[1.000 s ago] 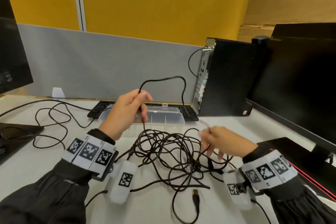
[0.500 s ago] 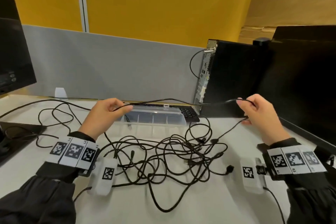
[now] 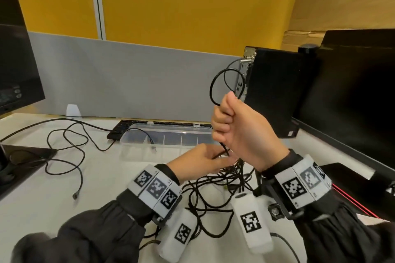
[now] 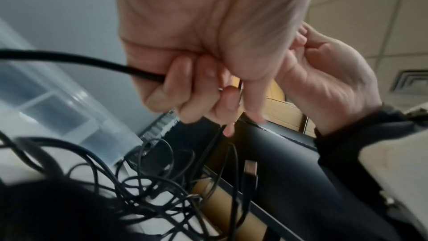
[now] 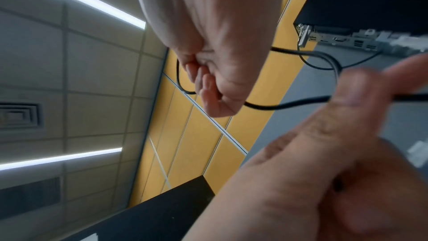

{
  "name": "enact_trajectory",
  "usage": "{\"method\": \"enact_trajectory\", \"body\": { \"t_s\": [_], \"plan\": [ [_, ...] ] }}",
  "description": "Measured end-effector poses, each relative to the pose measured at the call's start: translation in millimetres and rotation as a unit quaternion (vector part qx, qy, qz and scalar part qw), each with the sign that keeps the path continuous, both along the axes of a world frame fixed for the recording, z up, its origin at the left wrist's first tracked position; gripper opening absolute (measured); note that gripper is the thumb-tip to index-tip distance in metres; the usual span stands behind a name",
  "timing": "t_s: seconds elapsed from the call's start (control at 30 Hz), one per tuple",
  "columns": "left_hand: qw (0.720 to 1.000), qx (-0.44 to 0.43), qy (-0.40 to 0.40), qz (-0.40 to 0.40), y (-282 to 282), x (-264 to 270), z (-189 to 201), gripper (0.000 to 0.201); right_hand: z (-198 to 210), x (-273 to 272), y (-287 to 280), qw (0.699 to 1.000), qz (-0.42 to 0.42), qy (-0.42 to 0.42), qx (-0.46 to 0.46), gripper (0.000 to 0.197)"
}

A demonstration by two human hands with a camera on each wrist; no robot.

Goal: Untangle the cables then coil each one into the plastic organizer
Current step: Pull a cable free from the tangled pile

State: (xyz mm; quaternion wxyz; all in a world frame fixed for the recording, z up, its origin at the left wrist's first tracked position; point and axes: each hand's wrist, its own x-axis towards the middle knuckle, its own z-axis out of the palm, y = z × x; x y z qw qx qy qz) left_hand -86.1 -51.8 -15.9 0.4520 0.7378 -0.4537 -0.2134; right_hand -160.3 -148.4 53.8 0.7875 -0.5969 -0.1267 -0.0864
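The right hand (image 3: pixel 239 132) was curled tight around a thin black cable (image 3: pixel 215 85), making a small loop above the fist. The left hand (image 3: pixel 198 162) pinched the same cable lower down, over the messy pile of cables (image 3: pixel 213 190) on the white desk (image 3: pixel 53 198). The clear plastic box (image 3: pixel 166 136) sat behind, near gray and yellow walls. Half a second before, both hands were wide apart, stretching the cable.

A black upright computer tower (image 3: pixel 275 89) stood at the grey fabric desk divider (image 3: pixel 132 79), beside a large black monitor (image 3: pixel 354 92). A black keyboard (image 3: pixel 119 130) lay on the white desk (image 3: pixel 42 203). Yellow wall panels (image 3: pixel 192 10) rose behind.
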Motion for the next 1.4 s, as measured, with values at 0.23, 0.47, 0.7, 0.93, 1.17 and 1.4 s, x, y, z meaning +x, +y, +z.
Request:
{"method": "enact_trajectory", "body": {
  "t_s": [0.23, 0.47, 0.7, 0.93, 1.17, 1.4],
  "plan": [
    [0.990, -0.109, 0.005, 0.094, 10.0, 7.7, 5.4, 0.029, -12.0, -16.3, -47.2, 0.971, -0.178, -0.117, -0.106, 0.005],
    [0.975, -0.187, 0.056, 0.111, 19.2, 11.9, 14.7, 0.030, -79.0, -9.2, -64.6, 0.909, -0.075, 0.082, -0.402, 0.033],
    [0.967, -0.225, 0.088, 0.083, 31.2, 6.7, 28.4, 0.030, -77.4, 4.7, -51.6, 0.809, -0.091, 0.056, -0.579, 0.017],
    [0.977, -0.135, 0.068, 0.152, 56.2, 22.3, 15.5, 0.024, -78.7, -1.0, -41.7, 0.868, -0.139, 0.027, -0.477, 0.017],
    [0.987, 0.159, 0.010, -0.018, 39.5, 16.6, -6.5, 0.046, -84.1, 10.2, -30.5, 0.893, -0.186, -0.045, -0.408, 0.017],
    [0.989, 0.110, -0.100, -0.004, 25.2, 14.3, -23.9, 0.019, -89.8, 17.2, -45.5, 0.875, -0.302, -0.018, -0.378, 0.016]
  ]
}}
